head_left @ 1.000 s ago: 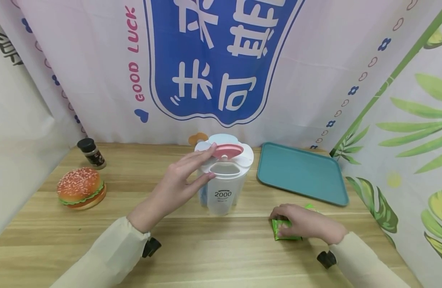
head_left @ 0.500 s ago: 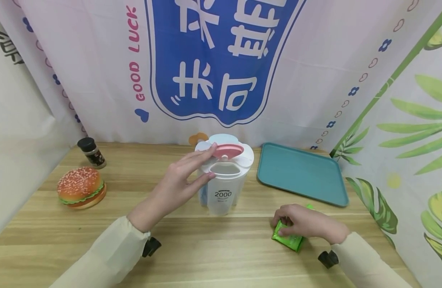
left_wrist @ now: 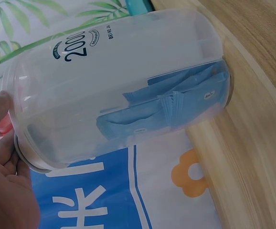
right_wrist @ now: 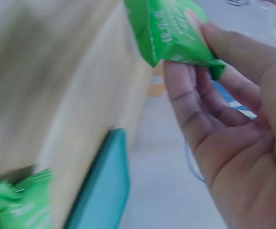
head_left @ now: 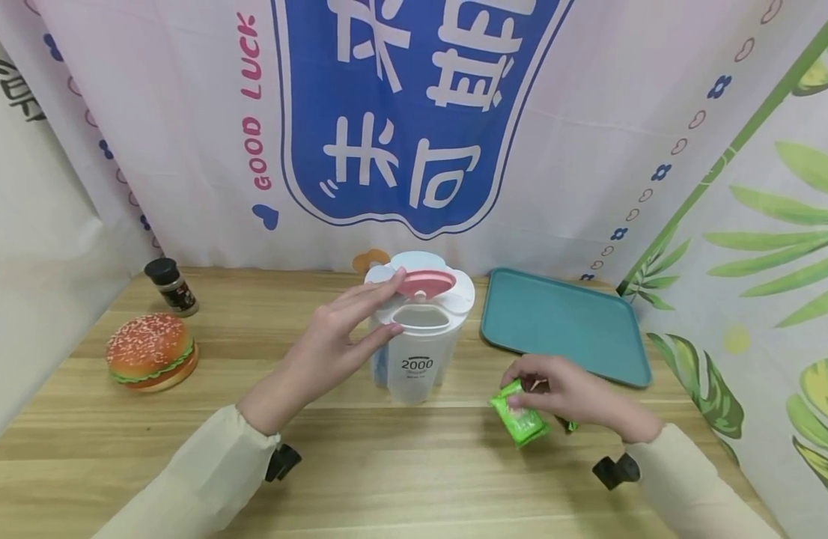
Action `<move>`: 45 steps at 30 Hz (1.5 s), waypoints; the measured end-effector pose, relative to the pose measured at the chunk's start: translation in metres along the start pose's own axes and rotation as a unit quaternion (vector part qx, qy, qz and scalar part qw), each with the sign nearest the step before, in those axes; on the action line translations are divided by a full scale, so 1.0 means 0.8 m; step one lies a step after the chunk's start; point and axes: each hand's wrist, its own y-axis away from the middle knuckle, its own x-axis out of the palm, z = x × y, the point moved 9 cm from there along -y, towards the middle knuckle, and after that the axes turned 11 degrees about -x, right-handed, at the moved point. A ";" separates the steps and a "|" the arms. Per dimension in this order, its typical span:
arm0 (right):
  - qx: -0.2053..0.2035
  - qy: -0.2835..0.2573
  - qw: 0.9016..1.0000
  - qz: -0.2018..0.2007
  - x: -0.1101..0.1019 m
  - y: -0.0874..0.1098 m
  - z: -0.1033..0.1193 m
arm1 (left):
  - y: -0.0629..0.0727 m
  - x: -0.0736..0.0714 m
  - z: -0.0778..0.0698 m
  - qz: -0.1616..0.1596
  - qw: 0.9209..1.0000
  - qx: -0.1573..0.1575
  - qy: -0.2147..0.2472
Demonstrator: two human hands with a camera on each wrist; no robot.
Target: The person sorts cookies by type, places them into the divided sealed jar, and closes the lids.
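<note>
A translucent container [head_left: 412, 385] marked 2000 stands upright mid-table, its white lid [head_left: 461, 292] having several sections. One pink flap [head_left: 427, 282] is raised above an opening. My left hand [head_left: 326, 340] grips the lid's left side, thumb at the front rim and a finger by the flap. Through the wall, blue sachets [left_wrist: 162, 107] show in one compartment. To the right, my right hand [head_left: 569, 389] pinches a small green packet [head_left: 519, 421] between thumb and fingers, above the table. Another green packet [right_wrist: 26, 205] lies on the table below that hand.
Behind my right hand lies a teal tray [head_left: 565, 326]. At the left are a toy burger [head_left: 153, 352] and a black-capped spice jar [head_left: 173, 287]. Printed cloth [head_left: 400, 112] hangs along the table's back edge.
My right hand has lifted the green packet from the table and brought it slightly left and toward the back. The left hand and the container have stayed in place.
</note>
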 end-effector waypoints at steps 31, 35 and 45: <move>-0.187 -0.034 0.915 -0.355 -0.114 -0.068 0.149 | 0.005 0.008 0.003 0.006 1.000 -0.005 0.008; -0.200 -0.033 0.914 -0.351 -0.107 -0.080 0.157 | 0.003 0.006 0.002 0.005 1.000 -0.002 0.009; -0.204 -0.004 0.929 -0.308 -0.081 -0.107 0.164 | -0.001 0.002 0.000 0.007 1.000 0.002 0.005</move>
